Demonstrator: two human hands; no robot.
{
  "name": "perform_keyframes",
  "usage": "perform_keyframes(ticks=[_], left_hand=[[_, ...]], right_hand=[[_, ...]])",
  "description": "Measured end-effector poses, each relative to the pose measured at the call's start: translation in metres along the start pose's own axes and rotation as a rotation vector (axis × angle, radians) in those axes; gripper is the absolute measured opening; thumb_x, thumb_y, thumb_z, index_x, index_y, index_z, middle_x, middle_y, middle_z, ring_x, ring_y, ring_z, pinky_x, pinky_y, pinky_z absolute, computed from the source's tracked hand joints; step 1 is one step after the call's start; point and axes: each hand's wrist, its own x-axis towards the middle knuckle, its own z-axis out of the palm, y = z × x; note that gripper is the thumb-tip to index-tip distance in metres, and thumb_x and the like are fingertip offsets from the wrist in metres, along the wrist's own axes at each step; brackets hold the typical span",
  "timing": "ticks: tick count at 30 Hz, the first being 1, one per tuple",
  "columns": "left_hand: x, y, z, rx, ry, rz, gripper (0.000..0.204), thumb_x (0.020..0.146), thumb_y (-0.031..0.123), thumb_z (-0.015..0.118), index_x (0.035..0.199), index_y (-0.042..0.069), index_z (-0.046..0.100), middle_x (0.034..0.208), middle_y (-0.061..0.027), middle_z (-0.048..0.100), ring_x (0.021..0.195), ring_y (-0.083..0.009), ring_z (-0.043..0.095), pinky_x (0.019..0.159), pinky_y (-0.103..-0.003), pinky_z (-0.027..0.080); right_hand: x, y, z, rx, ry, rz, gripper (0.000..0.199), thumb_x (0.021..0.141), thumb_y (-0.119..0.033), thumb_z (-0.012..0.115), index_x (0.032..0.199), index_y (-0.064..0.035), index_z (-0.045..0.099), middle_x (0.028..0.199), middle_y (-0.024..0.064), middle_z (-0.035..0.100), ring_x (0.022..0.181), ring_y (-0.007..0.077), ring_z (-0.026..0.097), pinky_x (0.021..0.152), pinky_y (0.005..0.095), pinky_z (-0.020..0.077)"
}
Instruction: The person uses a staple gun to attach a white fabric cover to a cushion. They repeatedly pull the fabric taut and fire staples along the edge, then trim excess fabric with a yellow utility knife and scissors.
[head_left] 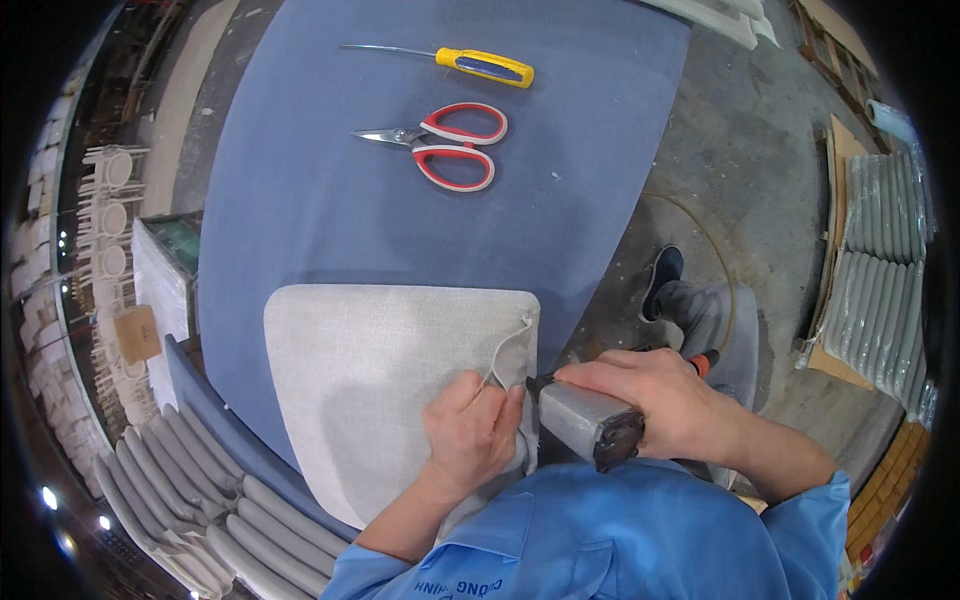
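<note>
A square seat cushion [370,370] covered in light grey fabric lies on a blue table [300,190]. My left hand [472,432] presses and pinches the fabric at the cushion's right near corner. My right hand [660,395] grips a grey metal staple gun [585,425] with its nose against the cushion's right edge, close to my left fingers. The gun's front tip is partly hidden by the fabric fold.
Red-handled scissors [450,145] and a yellow-handled screwdriver [470,63] lie farther back on the table. Stacks of grey padded pieces [190,500] sit at the lower left and at the right [880,260]. My leg and shoe [665,270] are on the concrete floor to the right.
</note>
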Motion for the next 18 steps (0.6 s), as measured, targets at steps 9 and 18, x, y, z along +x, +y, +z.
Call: perform_keyframes(ticks=[9, 18], left_hand=[[-0.003, 0.004, 0.003, 0.067, -0.039, -0.053, 0.031, 0.098, 0.010, 0.082, 0.075, 0.007, 0.060, 0.077, -0.0108, 0.054, 0.060, -0.0319, 0.057, 0.054, -0.046, 0.044], [-0.020, 0.052, -0.009, 0.269, -0.072, -0.136, 0.034, 0.095, 0.023, 0.089, 0.077, 0.006, 0.065, 0.080, -0.0117, 0.058, 0.068, -0.0339, 0.062, 0.059, -0.047, 0.050]], right_hand=[[0.005, -0.001, 0.004, -0.123, -0.003, 0.019, 0.061, 0.079, -0.013, 0.090, 0.136, -0.0093, 0.068, 0.109, 0.0169, 0.076, 0.104, 0.0441, 0.076, 0.087, 0.0528, 0.0607], [-0.045, 0.032, 0.008, 0.152, 0.400, -0.267, 0.069, 0.076, -0.010, 0.095, 0.141, -0.0008, 0.073, 0.114, 0.0163, 0.080, 0.105, 0.0370, 0.078, 0.091, 0.0431, 0.0608]])
